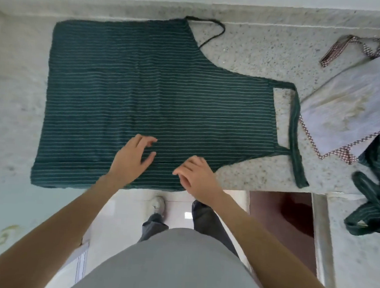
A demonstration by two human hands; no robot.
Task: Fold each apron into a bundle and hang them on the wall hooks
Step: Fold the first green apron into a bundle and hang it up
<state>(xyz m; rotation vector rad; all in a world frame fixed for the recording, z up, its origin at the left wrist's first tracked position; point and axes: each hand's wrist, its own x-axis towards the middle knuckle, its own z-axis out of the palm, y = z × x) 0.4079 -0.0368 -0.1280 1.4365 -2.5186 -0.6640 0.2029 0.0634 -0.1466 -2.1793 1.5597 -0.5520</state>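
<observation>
A dark green apron with thin pale stripes (143, 90) lies spread flat on the speckled stone counter (255, 51), bib and neck loop (296, 129) toward the right, a black tie (212, 32) at the far edge. My left hand (133, 156) hovers over or lightly touches the near part of the apron with fingers spread. My right hand (196, 177) is just beside it at the near edge, fingers loosely bent, holding nothing that I can see.
A white apron with red checked trim (351, 108) lies at the right, partly under another bunched green striped apron (379, 181). The counter's front edge runs under my hands; a dark opening (285, 219) and tiled floor lie below. No wall hooks are in view.
</observation>
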